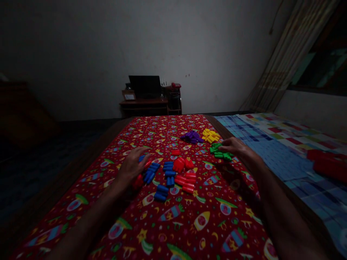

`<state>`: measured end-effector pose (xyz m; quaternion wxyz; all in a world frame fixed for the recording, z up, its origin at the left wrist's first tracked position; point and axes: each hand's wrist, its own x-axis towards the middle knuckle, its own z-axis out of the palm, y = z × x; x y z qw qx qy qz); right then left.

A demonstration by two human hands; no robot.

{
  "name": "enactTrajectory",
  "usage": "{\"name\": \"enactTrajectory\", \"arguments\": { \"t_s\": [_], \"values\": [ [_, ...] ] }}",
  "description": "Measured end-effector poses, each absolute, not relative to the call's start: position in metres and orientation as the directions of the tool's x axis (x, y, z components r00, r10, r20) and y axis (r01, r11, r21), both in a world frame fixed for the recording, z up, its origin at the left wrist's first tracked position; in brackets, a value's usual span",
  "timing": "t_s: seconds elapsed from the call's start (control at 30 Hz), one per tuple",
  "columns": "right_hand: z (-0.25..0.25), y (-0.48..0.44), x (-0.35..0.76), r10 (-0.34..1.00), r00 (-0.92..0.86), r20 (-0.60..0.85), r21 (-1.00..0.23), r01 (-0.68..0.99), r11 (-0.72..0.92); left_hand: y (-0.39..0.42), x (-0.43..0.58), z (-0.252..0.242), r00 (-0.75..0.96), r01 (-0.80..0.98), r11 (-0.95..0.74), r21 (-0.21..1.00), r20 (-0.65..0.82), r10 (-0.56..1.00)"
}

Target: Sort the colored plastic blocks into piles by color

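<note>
Green pieces [218,154] near the right edge of the cloth [189,231] look light, stiff, best pinched mid-length; whether my right hand [235,146] or left hand [132,163] grips anything, I can't tell.

Pieces [179,165] on cloth [187,209] | monitor [145,86] on desk [145,102] beyond | bedding [284,157] right

The person's left forearm [94,213] slants forward and inward, bare, ending in the left hand [132,164], its back turned up and its fingers bent inward to the right. The bare right forearm [272,189] reaches farther forward and angles left; the right hand [233,145] points inward, fingers drawn together and curving downward. The hands stand well apart; how tightly either closes is too dim to tell.
</note>
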<state>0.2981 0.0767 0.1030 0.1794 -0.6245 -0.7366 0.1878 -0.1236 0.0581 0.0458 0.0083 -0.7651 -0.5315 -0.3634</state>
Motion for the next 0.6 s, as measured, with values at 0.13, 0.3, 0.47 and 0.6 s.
{"name": "enactTrajectory", "arguments": {
  "t_s": [0.13, 0.3, 0.47, 0.6],
  "values": [
    [0.097, 0.075, 0.332, 0.993, -0.099, -0.071, -0.554, 0.831, 0.043, 0.077, -0.159, 0.02, -0.03, 0.872, -0.245, 0.424, 0.546, 0.837],
    [0.088, 0.065, 0.339, 0.999, 0.022, 0.026, -0.442, 0.897, -0.009, 0.079, -0.173, -0.012, -0.123, 0.816, -0.131, 0.564, 0.39, 0.913],
    [0.087, 0.072, 0.307, 0.947, 0.047, 0.318, -0.429, 0.898, 0.1, 0.077, -0.159, -0.014, -0.054, 0.742, -0.137, 0.657, 0.261, 0.964],
    [0.058, 0.076, 0.232, 0.887, -0.121, 0.445, -0.581, 0.715, 0.389, 0.072, -0.138, -0.013, 0.046, 0.698, -0.181, 0.693, 0.208, 0.977]
  ]
}}
